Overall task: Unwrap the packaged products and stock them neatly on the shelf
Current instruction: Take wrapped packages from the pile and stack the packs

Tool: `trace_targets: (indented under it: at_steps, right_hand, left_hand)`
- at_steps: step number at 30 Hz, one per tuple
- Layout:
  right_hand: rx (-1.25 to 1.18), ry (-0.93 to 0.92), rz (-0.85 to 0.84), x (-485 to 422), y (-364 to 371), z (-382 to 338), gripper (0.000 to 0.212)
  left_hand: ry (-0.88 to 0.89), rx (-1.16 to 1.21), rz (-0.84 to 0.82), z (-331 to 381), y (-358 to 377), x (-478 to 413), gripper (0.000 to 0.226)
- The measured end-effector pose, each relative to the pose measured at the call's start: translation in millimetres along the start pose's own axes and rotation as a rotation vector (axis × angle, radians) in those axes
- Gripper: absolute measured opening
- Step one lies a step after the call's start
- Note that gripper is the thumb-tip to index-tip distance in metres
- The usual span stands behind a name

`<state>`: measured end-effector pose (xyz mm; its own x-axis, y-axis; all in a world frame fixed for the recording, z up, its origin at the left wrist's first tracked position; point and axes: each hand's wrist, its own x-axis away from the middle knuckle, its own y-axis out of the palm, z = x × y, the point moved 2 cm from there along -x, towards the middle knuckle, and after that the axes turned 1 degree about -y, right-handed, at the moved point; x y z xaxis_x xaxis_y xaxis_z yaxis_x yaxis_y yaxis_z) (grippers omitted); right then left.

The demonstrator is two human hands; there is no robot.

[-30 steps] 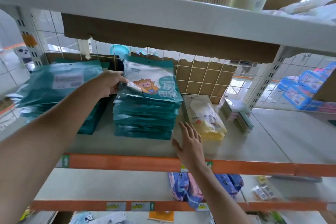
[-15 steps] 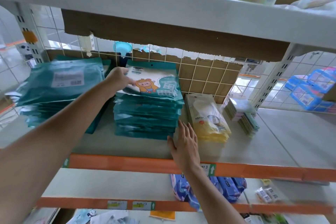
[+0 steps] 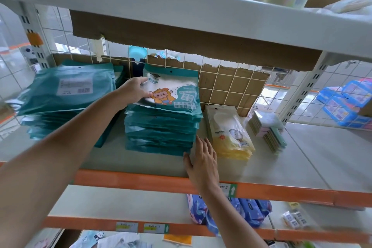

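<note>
Left hand (image 3: 133, 91): grips left edge of top packet (image 3: 175, 90) (teal stack (image 3: 161, 131) beneath).
Right hand (image 3: 203, 160): flat, fingers straight, touching teal stack's near-right corner.

Looks forward and down from head height, wide-angle, close to the middle shelf (image 3: 314, 159); takes in the upper shelf (image 3: 181, 8) across the frame's top.

Teal packet stack (image 3: 163, 127) (cartoon print on top); yellow packets (image 3: 231, 137); orange shelf edge (image 3: 130, 180).
</note>
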<state>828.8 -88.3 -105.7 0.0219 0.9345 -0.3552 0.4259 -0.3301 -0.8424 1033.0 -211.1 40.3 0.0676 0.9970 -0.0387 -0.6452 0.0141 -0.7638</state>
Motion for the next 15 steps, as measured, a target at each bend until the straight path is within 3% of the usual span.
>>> trace_targets:
  at_steps: [5,10,15]
  right_hand:
    - [-0.005,0.003,0.006,1,-1,-1,0.069]
    - [-0.026,0.004,-0.011,0,-2,-1,0.063]
    - [-0.024,0.011,-0.006,0,-4,-2,0.063]
  left_hand:
    - [0.007,-0.049,-0.051,4,1,0,0.066]
    - [-0.032,-0.135,-0.108,7,7,3,0.059]
    - [0.014,-0.326,-0.033,9,6,11,0.056]
